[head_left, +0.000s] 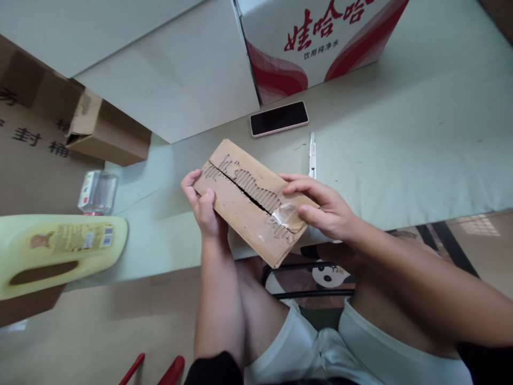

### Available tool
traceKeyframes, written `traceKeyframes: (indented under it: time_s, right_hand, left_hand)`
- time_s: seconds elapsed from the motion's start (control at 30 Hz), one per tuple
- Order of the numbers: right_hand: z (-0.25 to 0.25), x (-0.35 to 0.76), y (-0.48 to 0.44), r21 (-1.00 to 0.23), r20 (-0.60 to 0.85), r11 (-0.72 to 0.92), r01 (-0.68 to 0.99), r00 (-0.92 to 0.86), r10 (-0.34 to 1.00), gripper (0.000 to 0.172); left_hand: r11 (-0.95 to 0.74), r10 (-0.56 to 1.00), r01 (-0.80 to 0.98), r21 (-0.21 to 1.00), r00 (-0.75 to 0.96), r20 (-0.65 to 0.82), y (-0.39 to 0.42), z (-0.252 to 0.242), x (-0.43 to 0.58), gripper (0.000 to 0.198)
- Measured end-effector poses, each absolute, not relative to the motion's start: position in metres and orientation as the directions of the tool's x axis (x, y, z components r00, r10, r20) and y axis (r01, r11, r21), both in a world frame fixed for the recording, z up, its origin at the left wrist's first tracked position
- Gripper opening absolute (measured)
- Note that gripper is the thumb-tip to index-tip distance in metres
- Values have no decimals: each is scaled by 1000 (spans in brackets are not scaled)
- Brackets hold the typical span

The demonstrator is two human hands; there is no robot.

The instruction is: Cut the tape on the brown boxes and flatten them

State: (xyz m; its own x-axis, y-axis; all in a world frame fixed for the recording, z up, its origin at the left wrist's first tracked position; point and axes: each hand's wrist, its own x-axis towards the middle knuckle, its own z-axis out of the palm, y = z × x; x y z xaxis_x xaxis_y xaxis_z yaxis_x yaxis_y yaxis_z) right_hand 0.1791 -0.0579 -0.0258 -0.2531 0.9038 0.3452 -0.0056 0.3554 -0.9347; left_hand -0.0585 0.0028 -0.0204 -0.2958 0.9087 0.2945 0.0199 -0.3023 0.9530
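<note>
A small brown cardboard box (240,206) is held tilted between both hands, above the front edge of the table. Its top face has a dark slit along the seam, torn patches that bare the ridged layer, and a piece of clear tape near the right end. My left hand (206,208) grips the box's left end, fingers and thumb on its edges. At the right end, my right hand (320,206) holds the box, with thumb and fingers pressed on it. A white utility knife (312,155) lies on the table just beyond my right hand.
A phone (279,118) lies behind the box on the table (401,155). At the back stand a white box (172,75) and a red-and-white carton (316,48). An open brown box (116,131), a clear container (98,192) and a yellow bottle (64,251) are at the left.
</note>
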Motion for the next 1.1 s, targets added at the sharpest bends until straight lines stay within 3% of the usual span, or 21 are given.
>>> traceKeyframes:
  time_s: [0.13, 0.23, 0.33, 0.4, 0.47, 0.57, 0.63, 0.73, 0.83, 0.97, 1.1]
  right_hand:
    - [-30, 186, -51, -919, 375, 386, 78, -127, 919, 43]
    - [-36, 196, -40, -923, 262, 206, 326, 140, 955, 26]
    - [-41, 205, -30, -829, 169, 0, 559, 252, 953, 39]
    - [-41, 208, -28, -717, 84, -104, 690, 233, 969, 54]
    - [-36, 207, -30, -572, -47, -162, 804, 166, 985, 58]
    - [-25, 201, -34, -398, -202, -127, 908, 49, 978, 47]
    - [-20, 198, -35, -359, -225, -106, 927, 25, 974, 38]
    - [-19, 197, -35, -405, -172, -130, 905, 64, 983, 34]
    - [-21, 198, -37, -545, 18, -94, 833, 123, 992, 28]
    - [-16, 203, -49, -760, 278, 79, 646, 212, 937, 11]
    - [-5, 208, -66, -854, 417, 278, 440, 259, 871, 12]
  left_hand:
    - [-279, 897, 69, 958, -338, 286, 4, -20, -60, 43]
    - [-268, 896, 59, 962, -353, 272, 4, -18, -62, 42]
    - [-261, 891, 17, 965, -381, 248, 3, -15, -63, 40]
    - [-267, 885, 2, 964, -396, 246, 3, -14, -62, 38]
    - [-275, 879, -11, 961, -409, 247, 4, -15, -63, 38]
    - [-281, 877, -22, 959, -413, 248, 6, -19, -65, 38]
    - [-281, 881, -13, 960, -399, 253, 8, -21, -66, 38]
    - [-279, 885, -26, 960, -395, 247, 9, -20, -66, 38]
    - [-287, 884, -35, 957, -394, 251, 9, -20, -66, 36]
    - [-279, 901, 16, 960, -340, 268, 12, -32, -71, 41]
    - [-305, 900, 104, 947, -292, 323, 14, -47, -80, 49]
